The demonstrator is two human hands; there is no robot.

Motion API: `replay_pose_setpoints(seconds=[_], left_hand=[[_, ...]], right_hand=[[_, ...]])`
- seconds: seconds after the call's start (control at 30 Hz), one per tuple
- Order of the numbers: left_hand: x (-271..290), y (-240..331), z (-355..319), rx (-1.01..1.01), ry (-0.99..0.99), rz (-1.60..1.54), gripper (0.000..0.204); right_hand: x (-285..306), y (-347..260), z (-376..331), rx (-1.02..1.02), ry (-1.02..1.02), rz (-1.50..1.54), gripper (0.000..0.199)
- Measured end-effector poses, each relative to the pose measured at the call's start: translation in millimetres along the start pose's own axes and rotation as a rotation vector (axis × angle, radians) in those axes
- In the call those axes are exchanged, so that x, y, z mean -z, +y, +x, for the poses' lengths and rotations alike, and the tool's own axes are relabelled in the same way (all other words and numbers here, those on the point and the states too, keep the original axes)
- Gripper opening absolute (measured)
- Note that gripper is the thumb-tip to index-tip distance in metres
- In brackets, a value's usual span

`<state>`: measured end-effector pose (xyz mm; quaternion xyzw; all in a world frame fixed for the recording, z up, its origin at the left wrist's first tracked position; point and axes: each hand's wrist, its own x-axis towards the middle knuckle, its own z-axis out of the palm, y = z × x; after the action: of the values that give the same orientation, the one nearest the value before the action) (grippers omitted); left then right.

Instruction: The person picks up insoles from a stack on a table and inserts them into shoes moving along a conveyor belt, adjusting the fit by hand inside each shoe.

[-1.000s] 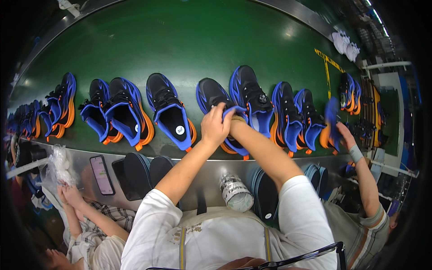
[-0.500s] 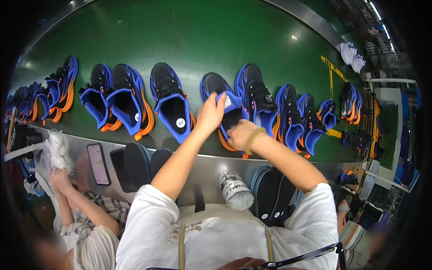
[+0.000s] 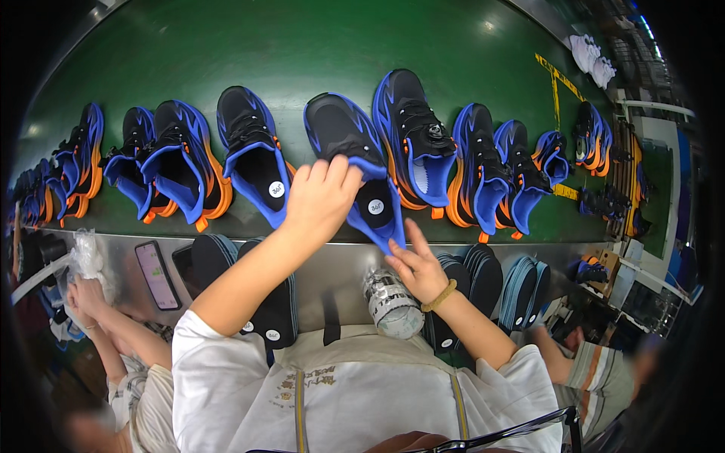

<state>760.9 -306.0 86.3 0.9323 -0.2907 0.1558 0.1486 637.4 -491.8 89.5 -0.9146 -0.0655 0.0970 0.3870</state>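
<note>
A black and blue sneaker [image 3: 332, 128] with an orange sole lies toe-away on the green work surface in front of me. My left hand [image 3: 323, 198] has its fingers curled over the tongue and left collar, gripping it. Inside, a black insole [image 3: 381, 219] with a round white sticker shows. My right hand [image 3: 419, 270] is at the heel, fingers spread and apart, a fingertip touching the blue heel rim. Close on the right stands a second sneaker [image 3: 408, 113] with an unlined-looking pale footbed. To the left, another sneaker [image 3: 245, 121] also has a stickered insole.
More matching sneakers [image 3: 177, 158] line the green surface [image 3: 302, 45] on both sides. Along the near metal ledge are stacked insoles [image 3: 483, 275], a clear jar [image 3: 393, 306] and a phone [image 3: 157, 275]. At the left, a co-worker's hands [image 3: 89, 294] are beside crumpled clear plastic [image 3: 91, 260].
My right hand has come out of the sneaker to its heel. My left hand has shifted from the raised tongue to the collar, and the insole sticker now shows. The view has shifted slightly.
</note>
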Motion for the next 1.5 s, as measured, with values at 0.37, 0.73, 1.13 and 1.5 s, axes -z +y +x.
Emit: replay_pose_setpoints(seconds=[0.37,0.73,1.13,1.5], left_hand=[[27.6,-46.9,34.0,0.586,-0.207,-0.894,0.028],[38.2,14.0,30.7,0.553,-0.278,-1.359,0.032],[-64.9,63.9,88.8,0.210,-0.105,-0.332,0.049],[-65.9,65.1,94.8,0.817,-0.380,-1.109,0.040]], right_hand=[[-15.7,-15.7,42.3,0.033,0.160,0.237,0.024],[41.0,18.8,-169.1,-0.587,0.136,-0.421,0.053],[102.0,-1.8,-168.5,-0.293,0.480,-0.244,0.039],[114.7,3.0,14.6,0.189,0.161,-0.520,0.010]])
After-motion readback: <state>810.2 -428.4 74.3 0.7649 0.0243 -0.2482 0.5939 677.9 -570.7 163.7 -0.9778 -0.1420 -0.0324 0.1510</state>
